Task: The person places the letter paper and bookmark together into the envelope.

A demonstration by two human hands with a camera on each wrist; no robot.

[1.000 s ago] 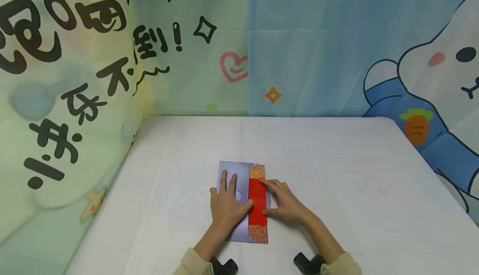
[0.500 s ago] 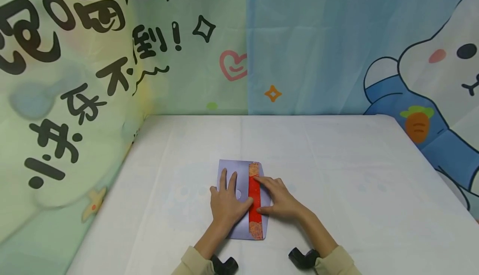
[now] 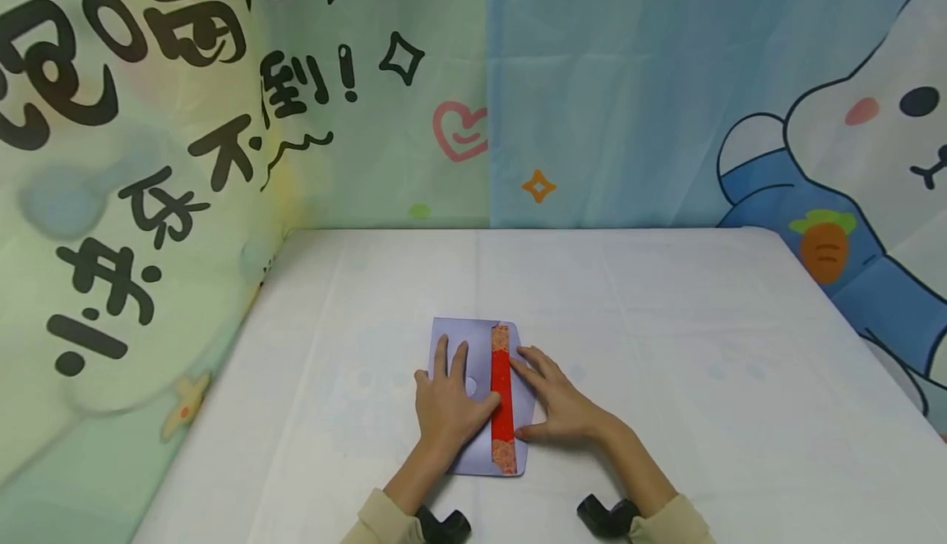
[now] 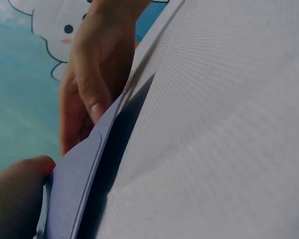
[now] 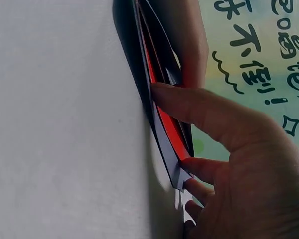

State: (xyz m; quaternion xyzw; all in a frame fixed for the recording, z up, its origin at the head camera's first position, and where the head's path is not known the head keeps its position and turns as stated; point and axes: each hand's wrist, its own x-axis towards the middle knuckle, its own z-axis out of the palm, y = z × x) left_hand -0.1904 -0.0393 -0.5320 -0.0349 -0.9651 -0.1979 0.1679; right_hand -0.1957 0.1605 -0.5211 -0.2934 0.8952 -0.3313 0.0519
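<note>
A lavender paper envelope (image 3: pixel 479 337) lies on the white table. A strip of a red packet with gold-patterned ends (image 3: pixel 501 380) shows along its right part. The left side of that packet is hidden under the envelope's front layer. My left hand (image 3: pixel 450 408) rests on the envelope with fingers spread, its thumb reaching the red packet. My right hand (image 3: pixel 568 408) touches the packet's right side with thumb and fingertips set apart along that edge. In the right wrist view the envelope's mouth gapes, with the red packet (image 5: pixel 173 132) inside.
The white table cover (image 3: pixel 666 322) spreads around the envelope. Printed cloth walls stand at the back (image 3: pixel 629 100) and left (image 3: pixel 148 281). Black wrist devices (image 3: pixel 607 516) sit at both sleeves.
The red packet has slid left under the envelope's front layer, so its visible strip is much narrower. My right hand followed, then its fingers eased slightly outward. My left hand stays put.
</note>
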